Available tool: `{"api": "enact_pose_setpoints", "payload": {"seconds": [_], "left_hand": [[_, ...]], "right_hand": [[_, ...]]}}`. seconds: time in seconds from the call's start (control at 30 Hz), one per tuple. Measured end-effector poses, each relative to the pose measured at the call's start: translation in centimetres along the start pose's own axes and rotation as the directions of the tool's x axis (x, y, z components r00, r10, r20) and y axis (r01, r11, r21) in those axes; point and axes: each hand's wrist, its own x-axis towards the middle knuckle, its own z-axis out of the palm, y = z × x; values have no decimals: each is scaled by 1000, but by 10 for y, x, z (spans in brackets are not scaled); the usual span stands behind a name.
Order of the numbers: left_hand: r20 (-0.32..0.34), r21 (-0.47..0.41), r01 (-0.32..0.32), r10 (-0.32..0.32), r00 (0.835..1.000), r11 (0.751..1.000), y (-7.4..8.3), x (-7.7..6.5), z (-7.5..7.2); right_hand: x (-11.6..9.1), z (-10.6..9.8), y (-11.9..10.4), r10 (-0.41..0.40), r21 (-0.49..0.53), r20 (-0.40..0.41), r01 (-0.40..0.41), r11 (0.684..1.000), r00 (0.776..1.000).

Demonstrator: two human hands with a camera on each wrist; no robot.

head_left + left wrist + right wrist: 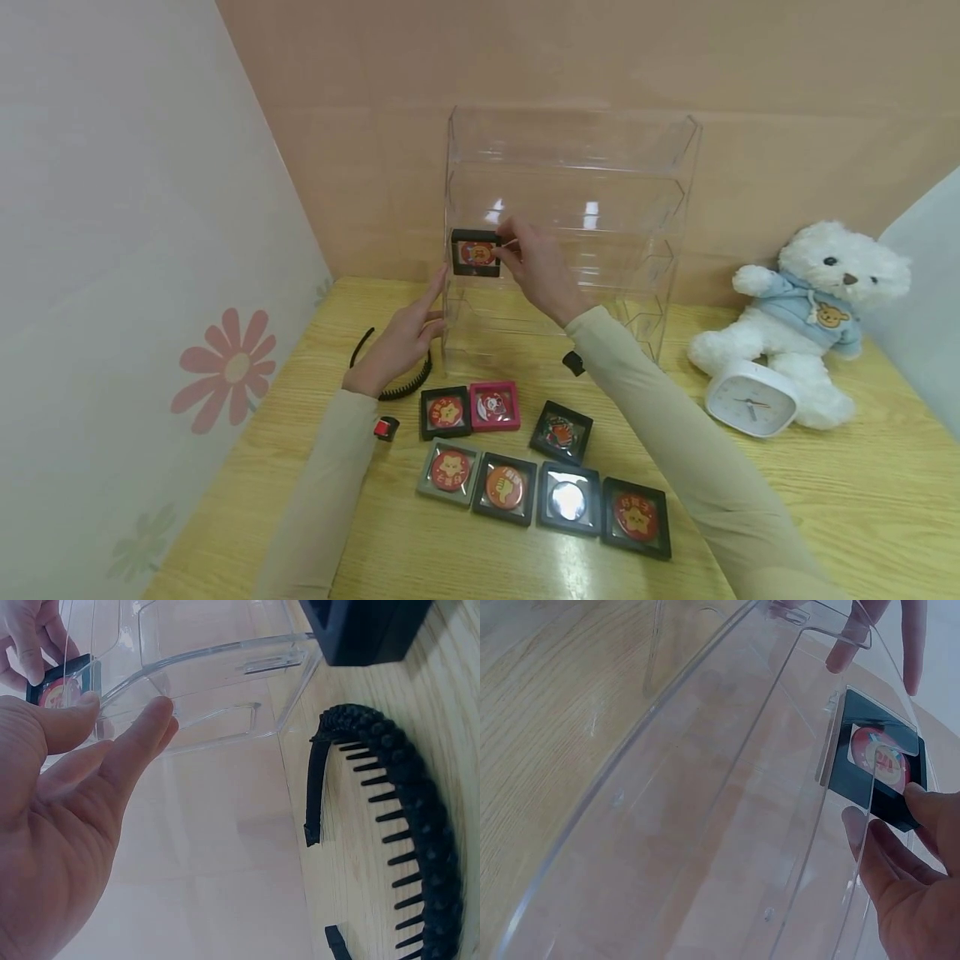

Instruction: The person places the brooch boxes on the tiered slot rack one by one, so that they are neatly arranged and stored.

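Note:
A clear acrylic display rack [570, 221] with several tiers stands against the back wall. At the left end of a middle tier is a black square display frame [476, 252] with a round red badge inside. My right hand [542, 271] pinches this frame by its right edge; in the right wrist view the thumb [930, 806] lies on its front, with fingers behind. My left hand [401, 342] rests against the rack's left side with fingers extended, and the left wrist view shows its fingertips [154, 716] at the clear side panel.
Several badge frames, including a pink one [495, 406] and a grey-green one [450, 472], lie on the wooden table in front of the rack. A black toothed headband [408, 387] is beside my left hand. At right sit a white teddy bear [813, 312] and a white clock [752, 400].

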Motion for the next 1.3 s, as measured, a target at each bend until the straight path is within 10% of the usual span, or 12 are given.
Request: {"api": "enact_pose_setpoints", "payload": {"seconds": [1.3], "left_hand": [[-6, 3, -22, 22, 1000, 1000, -9, 1, -5]], "right_hand": [[-40, -49, -18, -120, -97, -44, 116, 989, 992]]}}
